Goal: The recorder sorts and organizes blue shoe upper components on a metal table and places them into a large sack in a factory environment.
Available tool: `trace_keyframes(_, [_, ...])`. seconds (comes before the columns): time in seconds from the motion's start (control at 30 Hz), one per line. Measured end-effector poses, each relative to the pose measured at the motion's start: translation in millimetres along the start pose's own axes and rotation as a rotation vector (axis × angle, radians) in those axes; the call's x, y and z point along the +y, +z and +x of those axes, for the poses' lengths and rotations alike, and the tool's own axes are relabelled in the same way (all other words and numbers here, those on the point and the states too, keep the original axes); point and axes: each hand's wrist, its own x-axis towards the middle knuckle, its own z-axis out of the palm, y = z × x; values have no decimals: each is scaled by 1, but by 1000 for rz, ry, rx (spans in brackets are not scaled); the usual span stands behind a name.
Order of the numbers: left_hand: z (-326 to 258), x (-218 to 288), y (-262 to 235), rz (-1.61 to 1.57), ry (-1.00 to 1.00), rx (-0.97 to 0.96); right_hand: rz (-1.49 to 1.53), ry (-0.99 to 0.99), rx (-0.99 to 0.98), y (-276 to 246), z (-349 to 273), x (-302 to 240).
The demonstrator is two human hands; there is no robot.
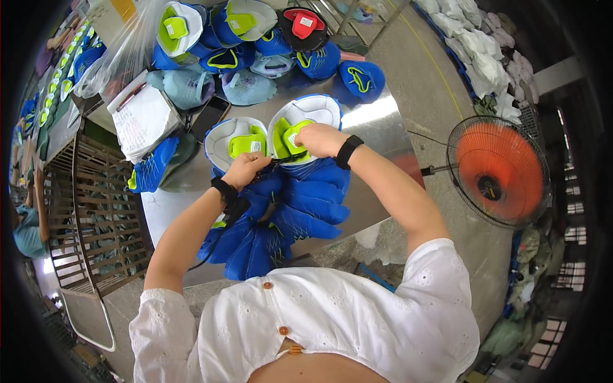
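Observation:
Two shoe uppers with pale grey lining lie side by side on the metal table: a left upper and a right upper. Each has a lime-green tongue with a white label. My right hand is closed, fingertips pinching the lime tongue of the right upper. By the lower edge of the left upper, my left hand is also closed; a small dark thing shows at its fingertips, too unclear to name. Towards me, several blue shoe uppers lie fanned out in an overlapping arc.
More uppers, among them a black-and-red one, are heaped at the table's far side. A notebook with a pen and a dark phone lie far left. A slatted cart stands left, an orange fan right.

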Motion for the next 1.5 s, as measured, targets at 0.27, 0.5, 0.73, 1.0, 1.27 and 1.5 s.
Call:
trace_keyframes(0.27, [3, -2, -8, -59, -29, 18, 51, -114, 195, -8, -2, -32])
trace_keyframes(0.5, [-5, 13, 5, 273, 94, 118, 94, -108, 404, 15, 17, -41])
trace_keyframes(0.73, [0, 18, 19, 516, 235, 97, 1494, -390, 882, -78, -11, -72])
trace_keyframes(1.0, [-6, 46, 17, 40, 136, 159, 1436, -217, 781, -46, 16, -60])
trace_keyframes(1.27, [7, 56, -36, -21, 315, 180, 248, 88, 460, 30, 41, -25])
trace_keyframes(1.5, [28, 41, -91, 689, 412, 687, 116, 605, 443, 0, 44, 35])
